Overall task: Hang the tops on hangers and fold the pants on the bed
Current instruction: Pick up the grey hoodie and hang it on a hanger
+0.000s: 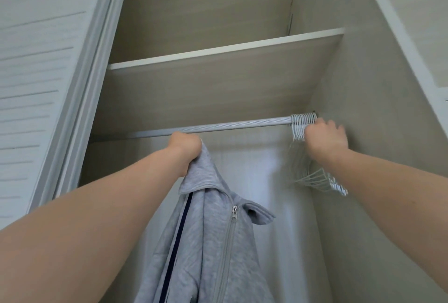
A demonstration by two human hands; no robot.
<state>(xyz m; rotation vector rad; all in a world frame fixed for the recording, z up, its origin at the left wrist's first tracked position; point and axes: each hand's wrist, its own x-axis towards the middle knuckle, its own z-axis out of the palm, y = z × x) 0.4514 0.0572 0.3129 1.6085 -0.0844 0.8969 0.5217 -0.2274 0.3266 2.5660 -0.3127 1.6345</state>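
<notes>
Head view is directed up into an open wardrobe (363, 84). A grey zip-up top (206, 242) is gripped at its collar by the left hand (185, 150) and held just below the rail (218, 127); no hanger is seen inside it. The right hand (326, 138) is set against the bunched white hangers (301, 121) at the rail's right end, though through the blur it cannot be told whether one is clasped. Hanging is judged barely begun; no garment is seen hung, and pants and bed are not shown.
</notes>
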